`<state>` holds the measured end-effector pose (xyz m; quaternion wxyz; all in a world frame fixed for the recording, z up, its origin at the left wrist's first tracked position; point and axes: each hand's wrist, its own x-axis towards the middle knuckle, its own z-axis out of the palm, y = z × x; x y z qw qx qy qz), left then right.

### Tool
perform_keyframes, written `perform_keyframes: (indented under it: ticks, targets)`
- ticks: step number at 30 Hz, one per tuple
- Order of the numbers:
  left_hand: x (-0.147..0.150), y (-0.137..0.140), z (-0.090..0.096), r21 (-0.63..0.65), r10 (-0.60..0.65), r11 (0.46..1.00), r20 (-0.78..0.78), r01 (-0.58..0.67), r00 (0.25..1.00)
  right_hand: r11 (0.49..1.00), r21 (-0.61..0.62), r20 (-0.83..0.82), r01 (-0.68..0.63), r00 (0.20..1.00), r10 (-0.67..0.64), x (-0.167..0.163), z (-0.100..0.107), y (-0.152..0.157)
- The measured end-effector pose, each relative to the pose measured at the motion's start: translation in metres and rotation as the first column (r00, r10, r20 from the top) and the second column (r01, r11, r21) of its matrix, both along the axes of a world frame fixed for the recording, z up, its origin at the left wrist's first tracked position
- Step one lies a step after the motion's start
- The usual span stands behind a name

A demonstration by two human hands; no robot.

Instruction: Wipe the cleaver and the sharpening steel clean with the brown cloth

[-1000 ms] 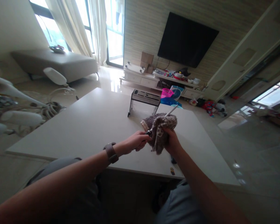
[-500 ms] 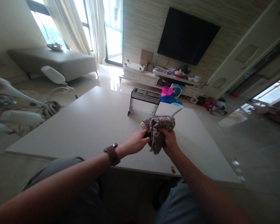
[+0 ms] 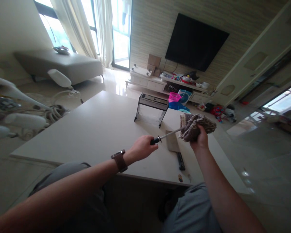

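My left hand [image 3: 145, 147] is closed round the black handle of a honing steel [image 3: 169, 133], whose thin metal rod points up to the right. The rod's far end goes into a folded brown-and-beige cloth [image 3: 196, 126], which hides its tip. My right hand [image 3: 200, 139] grips that cloth from below and the right. Beneath the rod, a cleaver [image 3: 173, 144] lies flat on the white table, its black handle toward me. Beyond it stands a knife block [image 3: 151, 111] with a slotted dark top and clear sides.
The white table [image 3: 87, 129] spreads before my knees. A small figure sticker [image 3: 180, 178] is near its front edge. White lamp arms [image 3: 26, 121] reach in from the left. Past the table are a pink basket [image 3: 174, 96] and a low TV cabinet [image 3: 147, 82].
My right hand has moved right with the cloth, along the rod and away from my left hand. The rod and the cleaver below now show; the cloth covered them before.
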<state>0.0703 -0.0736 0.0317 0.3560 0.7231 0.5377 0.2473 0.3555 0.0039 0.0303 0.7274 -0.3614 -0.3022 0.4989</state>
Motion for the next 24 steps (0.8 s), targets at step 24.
perform_keyframes:
  ticks: [24]
  targets:
    - [0.004,0.003,-0.019,-0.047,-0.165,0.979,0.394,0.199,0.904,0.980,-0.173,0.117,-0.096,0.986,0.117,-0.112,-0.013,-0.067]
